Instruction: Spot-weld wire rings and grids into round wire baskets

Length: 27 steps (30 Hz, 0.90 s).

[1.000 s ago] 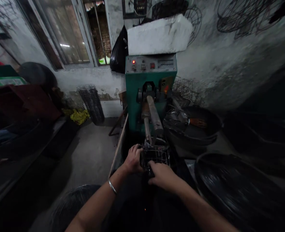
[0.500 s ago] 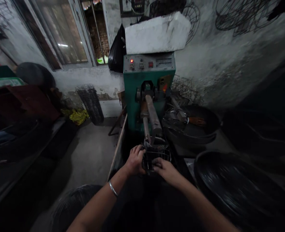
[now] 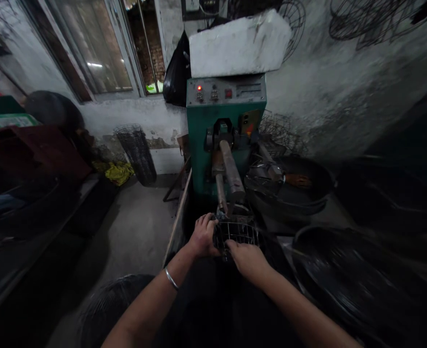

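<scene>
My left hand (image 3: 203, 237) is closed round the left side of a small black wire basket (image 3: 241, 233), a curved grid of thin wires. My right hand (image 3: 247, 258) pinches at its near side; whether a loose wire is between those fingertips I cannot tell. The basket is right below the ends of two metal arms of a green spot welder (image 3: 200, 125): a thick upper arm (image 3: 232, 169) and a thinner lower arm (image 3: 221, 193). Darkness hides the basket's underside.
A wide black basin (image 3: 318, 208) with an orange-brown glove in it stands right of the welder. Nearer is a large dark round bundle (image 3: 344, 270). A rolled wire mesh (image 3: 135, 154) leans on the left wall by a yellow cloth (image 3: 119, 173). White foam (image 3: 235, 46) tops the welder.
My right hand lifted slightly off the basket's near side, fingers curled, then came back to it. The basket has turned or tilted a little in my left hand, which keeps its hold.
</scene>
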Available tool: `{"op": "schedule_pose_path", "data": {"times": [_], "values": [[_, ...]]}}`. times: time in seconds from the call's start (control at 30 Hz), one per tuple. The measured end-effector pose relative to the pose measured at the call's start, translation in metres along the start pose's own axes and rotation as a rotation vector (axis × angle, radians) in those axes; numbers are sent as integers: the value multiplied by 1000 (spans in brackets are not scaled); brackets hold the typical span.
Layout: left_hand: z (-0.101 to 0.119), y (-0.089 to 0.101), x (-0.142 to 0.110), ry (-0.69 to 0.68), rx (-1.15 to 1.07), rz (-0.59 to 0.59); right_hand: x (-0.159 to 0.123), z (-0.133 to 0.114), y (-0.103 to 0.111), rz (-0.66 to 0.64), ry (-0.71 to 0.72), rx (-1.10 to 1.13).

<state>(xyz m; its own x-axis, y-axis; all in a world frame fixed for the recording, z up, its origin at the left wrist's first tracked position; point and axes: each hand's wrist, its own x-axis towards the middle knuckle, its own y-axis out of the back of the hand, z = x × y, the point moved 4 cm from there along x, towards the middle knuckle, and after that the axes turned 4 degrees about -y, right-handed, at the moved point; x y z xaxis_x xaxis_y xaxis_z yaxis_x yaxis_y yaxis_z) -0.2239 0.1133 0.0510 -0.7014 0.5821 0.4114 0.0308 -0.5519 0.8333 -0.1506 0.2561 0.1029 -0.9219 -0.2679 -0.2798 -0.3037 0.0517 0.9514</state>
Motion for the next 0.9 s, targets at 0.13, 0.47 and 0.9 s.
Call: {"op": "schedule_pose_path", "data": {"times": [0.13, 0.47, 0.9], "values": [[-3, 0, 8, 13, -1, 5, 5, 4, 6, 12, -7, -26], [-4, 4, 20, 59, -1, 11, 17, 14, 9, 59, -6, -30], [-17, 10, 53, 108, 80, -18, -11, 21, 14, 219, -26, 99]]}}
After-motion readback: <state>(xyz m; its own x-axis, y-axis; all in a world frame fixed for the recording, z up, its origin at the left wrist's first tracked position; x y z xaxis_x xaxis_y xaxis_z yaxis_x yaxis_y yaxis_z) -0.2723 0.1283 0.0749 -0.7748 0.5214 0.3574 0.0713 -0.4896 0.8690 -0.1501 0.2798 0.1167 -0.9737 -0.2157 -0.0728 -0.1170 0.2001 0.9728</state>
